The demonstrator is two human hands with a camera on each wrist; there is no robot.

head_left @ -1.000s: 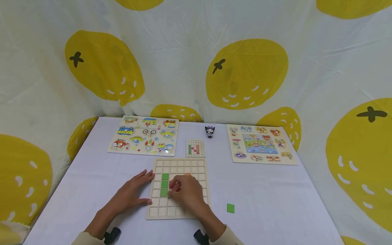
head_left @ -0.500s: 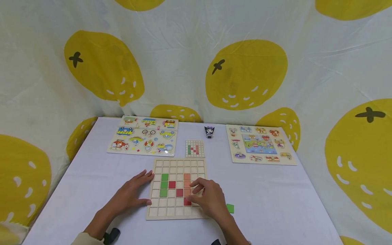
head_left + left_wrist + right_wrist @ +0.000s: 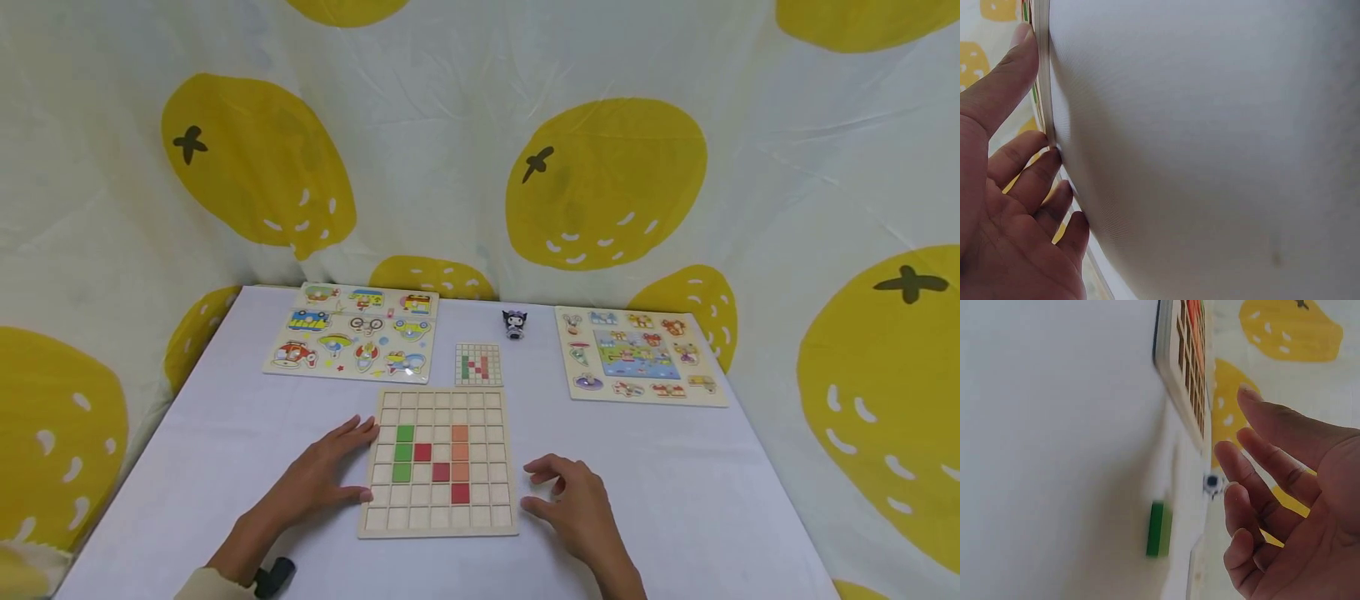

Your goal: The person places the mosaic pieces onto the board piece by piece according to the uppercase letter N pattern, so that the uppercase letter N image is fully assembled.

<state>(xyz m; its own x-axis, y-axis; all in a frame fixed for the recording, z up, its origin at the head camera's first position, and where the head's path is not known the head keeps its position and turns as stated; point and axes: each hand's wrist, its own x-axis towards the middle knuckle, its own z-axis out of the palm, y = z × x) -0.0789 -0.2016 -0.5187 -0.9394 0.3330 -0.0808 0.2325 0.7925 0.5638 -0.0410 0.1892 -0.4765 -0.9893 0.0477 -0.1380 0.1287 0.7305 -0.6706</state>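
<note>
A wooden grid board [image 3: 417, 518] lies in front of me in the head view. Set in its cells are a column of green tiles [image 3: 402, 452], a column of orange tiles [image 3: 460, 451] and a few red tiles [image 3: 441, 472]. My left hand [image 3: 326, 467] touches the board's left edge with thumb and fingertips, fingers spread. Right of the board, my right hand [image 3: 573, 504] hovers with loosely bent fingers and nothing between them. In the right wrist view a loose green tile [image 3: 1159, 529] rests on the white tabletop near that hand; the hand hides it in the head view.
Just behind the board lies a small pattern card [image 3: 477, 364]. A vehicle peg puzzle [image 3: 352, 333] is at the back left, another picture puzzle [image 3: 641, 354] at the back right. Between them stands a small dark figurine [image 3: 514, 324]. A fruit-printed curtain hangs behind the table.
My right hand has moved right, off the board and over the loose green tile. This uncovers the red and orange tiles in the grid. The left hand has stayed at the board's edge.
</note>
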